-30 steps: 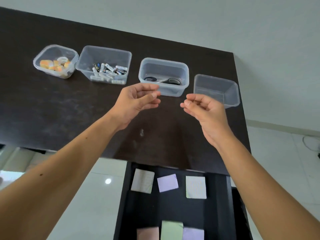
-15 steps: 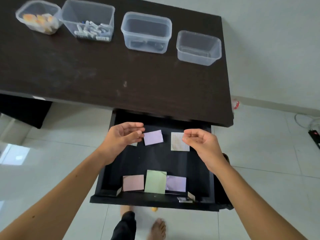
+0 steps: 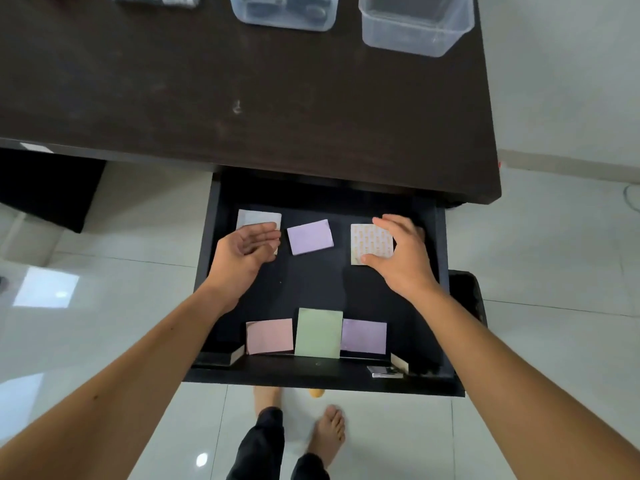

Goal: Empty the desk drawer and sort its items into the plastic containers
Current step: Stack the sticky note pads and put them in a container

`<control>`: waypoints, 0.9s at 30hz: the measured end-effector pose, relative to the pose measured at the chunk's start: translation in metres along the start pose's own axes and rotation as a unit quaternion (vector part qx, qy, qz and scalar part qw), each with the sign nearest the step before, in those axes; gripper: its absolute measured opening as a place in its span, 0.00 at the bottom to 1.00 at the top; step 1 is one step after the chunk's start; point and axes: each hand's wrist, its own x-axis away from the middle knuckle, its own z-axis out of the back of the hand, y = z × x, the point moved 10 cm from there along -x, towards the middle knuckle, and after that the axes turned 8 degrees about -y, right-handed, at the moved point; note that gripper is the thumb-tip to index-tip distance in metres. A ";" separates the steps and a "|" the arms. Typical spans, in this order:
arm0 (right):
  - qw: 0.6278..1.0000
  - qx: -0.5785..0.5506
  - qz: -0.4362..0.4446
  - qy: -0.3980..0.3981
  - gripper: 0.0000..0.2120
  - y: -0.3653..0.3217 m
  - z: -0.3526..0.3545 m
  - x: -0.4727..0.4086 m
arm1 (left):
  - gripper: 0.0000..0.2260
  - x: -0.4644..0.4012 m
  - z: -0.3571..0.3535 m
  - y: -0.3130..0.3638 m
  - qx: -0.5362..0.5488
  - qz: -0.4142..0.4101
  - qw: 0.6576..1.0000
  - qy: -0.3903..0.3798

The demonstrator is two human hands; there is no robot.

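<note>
The black drawer (image 3: 311,289) stands pulled out under the dark desk (image 3: 242,81). At its back lie a white note pad (image 3: 258,216), a purple pad (image 3: 310,236) and a cream patterned pad (image 3: 367,242). My left hand (image 3: 242,251) is over the white pad's near edge, fingers relaxed, holding nothing. My right hand (image 3: 405,258) pinches the patterned pad, thumb at its near edge and index finger at its far edge. A pink pad (image 3: 270,336), a green pad (image 3: 318,333) and another purple pad (image 3: 363,336) lean against the drawer front.
On the desk's far edge an empty clear container (image 3: 415,32) stands at the right, and another container (image 3: 284,12) with dark items to its left. A small silver object (image 3: 386,372) lies on the drawer's front right rim. My bare feet (image 3: 329,431) stand on white tiles below.
Both hands have come down from above the desk into the drawer. The left reached the white pad, the right closed round the patterned pad. The view tilted down.
</note>
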 end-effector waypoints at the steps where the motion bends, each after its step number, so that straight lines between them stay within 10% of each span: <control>1: 1.000 0.014 0.000 0.000 0.36 0.000 -0.001 -0.001 | 0.14 -0.001 0.000 -0.001 0.003 0.001 1.000 -0.001; 19: 0.944 -0.268 0.000 -0.190 0.21 -0.045 -0.045 0.020 | 0.12 0.018 -0.062 -0.012 0.079 0.076 0.981 -0.158; 27: 0.961 -0.178 0.030 -0.207 0.27 -0.082 -0.066 0.018 | 0.28 0.029 -0.052 -0.010 0.138 0.093 0.972 -0.167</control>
